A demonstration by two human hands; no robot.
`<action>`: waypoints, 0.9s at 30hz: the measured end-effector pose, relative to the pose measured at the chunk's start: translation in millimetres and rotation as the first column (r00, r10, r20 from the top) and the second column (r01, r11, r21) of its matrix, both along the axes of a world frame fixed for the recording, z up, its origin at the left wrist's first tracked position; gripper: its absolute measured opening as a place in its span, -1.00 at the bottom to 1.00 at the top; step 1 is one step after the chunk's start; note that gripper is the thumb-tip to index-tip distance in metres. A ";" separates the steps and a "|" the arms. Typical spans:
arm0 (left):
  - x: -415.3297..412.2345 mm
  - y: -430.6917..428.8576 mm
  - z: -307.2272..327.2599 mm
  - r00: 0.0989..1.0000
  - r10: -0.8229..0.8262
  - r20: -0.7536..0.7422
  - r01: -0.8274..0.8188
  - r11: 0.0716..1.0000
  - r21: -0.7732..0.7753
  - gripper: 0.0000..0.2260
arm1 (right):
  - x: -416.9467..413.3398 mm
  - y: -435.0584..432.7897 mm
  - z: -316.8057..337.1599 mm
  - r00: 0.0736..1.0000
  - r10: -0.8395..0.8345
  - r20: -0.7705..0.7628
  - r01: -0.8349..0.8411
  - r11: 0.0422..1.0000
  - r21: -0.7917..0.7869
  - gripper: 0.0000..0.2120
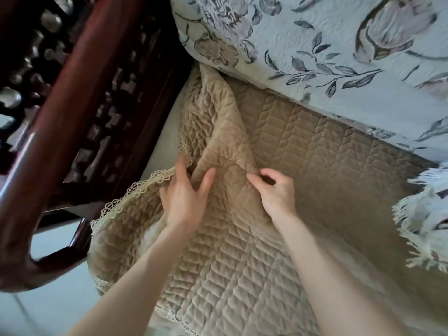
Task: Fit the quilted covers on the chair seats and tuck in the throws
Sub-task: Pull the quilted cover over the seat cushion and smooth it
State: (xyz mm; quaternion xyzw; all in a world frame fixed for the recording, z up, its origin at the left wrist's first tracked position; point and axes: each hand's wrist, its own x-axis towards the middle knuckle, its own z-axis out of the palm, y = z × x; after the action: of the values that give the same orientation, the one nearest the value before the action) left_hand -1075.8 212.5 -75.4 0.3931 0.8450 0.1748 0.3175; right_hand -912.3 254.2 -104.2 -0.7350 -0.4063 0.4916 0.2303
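Note:
A beige quilted cover with a lace edge lies over the chair seat, rumpled into a raised fold along its left side. My left hand rests on that fold near the lace, fingers spread and pressing into the cloth. My right hand pinches the same fold just to the right, fingers curled on the fabric. A pale blue floral throw covers the chair back above the cover.
The dark red carved wooden armrest runs along the left. A bare strip of seat cushion shows between armrest and cover. A fringed floral cloth lies at the right edge. Pale floor tiles show at lower left.

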 end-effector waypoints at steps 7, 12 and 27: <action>-20.0 10.7 1.8 0.967 0.185 0.175 -0.168 0.980 -0.109 -0.48 | -10.0 8.7 5.8 0.990 -0.085 0.116 0.070 0.990 0.123 -0.83; -40.1 -1.3 30.0 0.899 0.384 0.212 -0.400 0.916 0.039 -0.56 | -26.3 13.6 28.3 0.983 -0.135 0.122 0.092 0.947 0.309 -0.77; -7.4 -12.2 14.3 0.993 -0.119 -0.024 0.121 0.979 0.165 -0.32 | -14.1 18.7 19.0 0.965 0.109 0.239 -0.132 0.987 0.086 -0.56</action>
State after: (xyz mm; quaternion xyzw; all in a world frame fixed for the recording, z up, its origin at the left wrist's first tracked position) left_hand -1083.2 200.2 -61.1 0.4696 0.8045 0.2227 0.2877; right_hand -926.4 273.0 -85.2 -0.7489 -0.4989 0.3938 0.1874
